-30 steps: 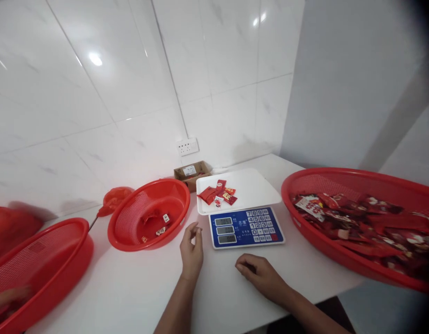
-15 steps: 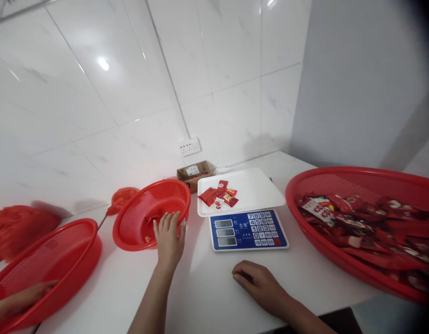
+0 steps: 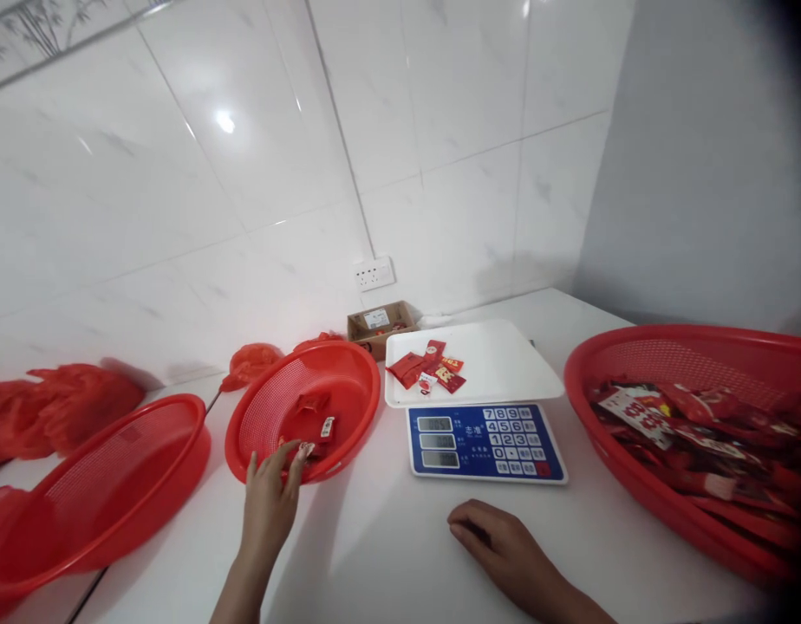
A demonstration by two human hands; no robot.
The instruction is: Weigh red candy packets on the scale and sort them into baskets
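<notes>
Bare left hand (image 3: 269, 507) with long pale fingernails (image 3: 303, 450), bare right hand (image 3: 510, 544), and bare forearms (image 3: 235, 589).

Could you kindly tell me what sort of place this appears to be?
Probably a packing or sorting room: a digital weighing scale with a white tray, and a red plastic basket full of red packets.

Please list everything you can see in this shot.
Digital scale: 1, blue and white, table centre.
Scale tray: 1, white, on the scale.
Tray packets: several, red, on the tray.
Large oval mesh basket: 1, red, far right.
Heaped packets: many, mostly red, in the oval basket.
Round mesh basket: 1, red, left of the scale.
Small packets: a few, red, in the round basket.
Wide mesh basket: 1, red, far left.
Plastic bags: at least 2, red, behind the wide basket.
Cardboard box: 1, brown, against the wall.
Wall socket: 1, white, above the box.
Table: 1, white, under everything.
Left hand: at the round basket's rim.
Right hand: resting on the table.
</notes>
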